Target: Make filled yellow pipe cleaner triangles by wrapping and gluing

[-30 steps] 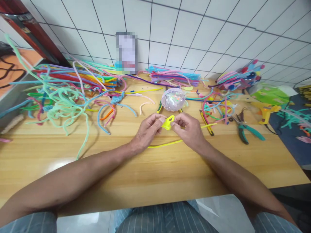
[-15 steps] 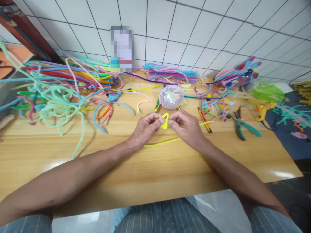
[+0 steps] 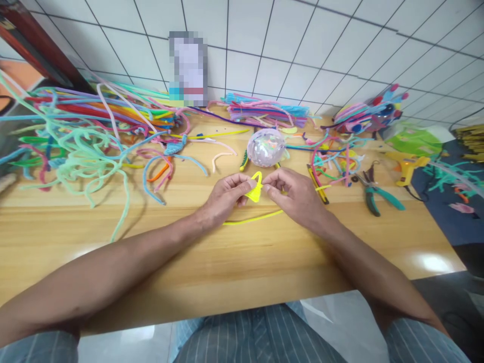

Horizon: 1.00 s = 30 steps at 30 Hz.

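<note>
Between my hands, over the middle of the table, is a small yellow pipe-cleaner piece (image 3: 254,193) with a looped top and a wider wrapped base. My left hand (image 3: 230,197) pinches its left side between thumb and fingers. Thumb and forefinger of my right hand (image 3: 290,195) are closed on its right edge, at the yellow strand. A length of yellow pipe cleaner (image 3: 253,219) runs below both hands on the wood. Just beyond my fingers sits a clear round container (image 3: 266,147) with shiny bits inside.
Many coloured pipe cleaners (image 3: 91,151) spread over the left side, and a bundle (image 3: 268,111) lies by the tiled wall. To the right are a yellow cutter (image 3: 318,184), teal-handled pliers (image 3: 383,196) and a yellow glue gun (image 3: 408,166). A blurred upright object (image 3: 189,68) leans on the wall.
The yellow piece has turned slightly in my fingers, its wide base showing more. My right hand has shifted a little. The whole view has moved slightly.
</note>
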{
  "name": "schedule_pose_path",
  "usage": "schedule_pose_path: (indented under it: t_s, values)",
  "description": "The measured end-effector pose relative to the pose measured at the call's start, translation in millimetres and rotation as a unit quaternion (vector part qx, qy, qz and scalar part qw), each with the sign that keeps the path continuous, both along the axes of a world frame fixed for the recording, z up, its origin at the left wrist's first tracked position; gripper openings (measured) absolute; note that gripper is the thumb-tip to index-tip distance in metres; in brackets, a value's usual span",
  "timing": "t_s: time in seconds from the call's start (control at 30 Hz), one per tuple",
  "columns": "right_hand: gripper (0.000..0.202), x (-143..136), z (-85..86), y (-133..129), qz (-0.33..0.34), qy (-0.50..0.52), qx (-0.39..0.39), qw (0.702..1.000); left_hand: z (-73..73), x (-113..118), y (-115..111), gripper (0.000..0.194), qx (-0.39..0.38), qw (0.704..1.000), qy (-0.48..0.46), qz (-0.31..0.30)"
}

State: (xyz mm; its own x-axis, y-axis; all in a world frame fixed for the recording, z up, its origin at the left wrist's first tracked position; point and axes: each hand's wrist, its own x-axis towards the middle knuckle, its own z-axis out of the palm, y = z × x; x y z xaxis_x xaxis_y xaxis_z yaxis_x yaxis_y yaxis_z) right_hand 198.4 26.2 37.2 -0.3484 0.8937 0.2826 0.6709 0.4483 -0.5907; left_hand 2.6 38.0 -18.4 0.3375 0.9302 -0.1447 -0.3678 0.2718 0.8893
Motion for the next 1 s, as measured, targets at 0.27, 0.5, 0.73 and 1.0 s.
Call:
schedule_pose_path:
  t_s: [0.27,0.5,0.73,1.0]
  values:
    - [0.010,2,5.0,-3,0.019,-0.018,0.020,0.999,3.4,-3,-1,0.036,0.038,0.999,0.016,-0.002]
    - [0.008,-2,22.0,-12,0.017,0.028,-0.009,0.999,25.6,-7,-7,0.038,0.077,0.996,0.042,-0.019]
    - [0.010,-3,38.0,-15,0.025,0.089,-0.063,0.994,32.7,-9,-6,0.044,0.073,0.994,0.016,-0.086]
    - [0.008,0,39.4,-15,0.035,0.101,-0.083,0.991,34.7,-9,-8,0.041,0.039,0.993,-0.028,-0.112]
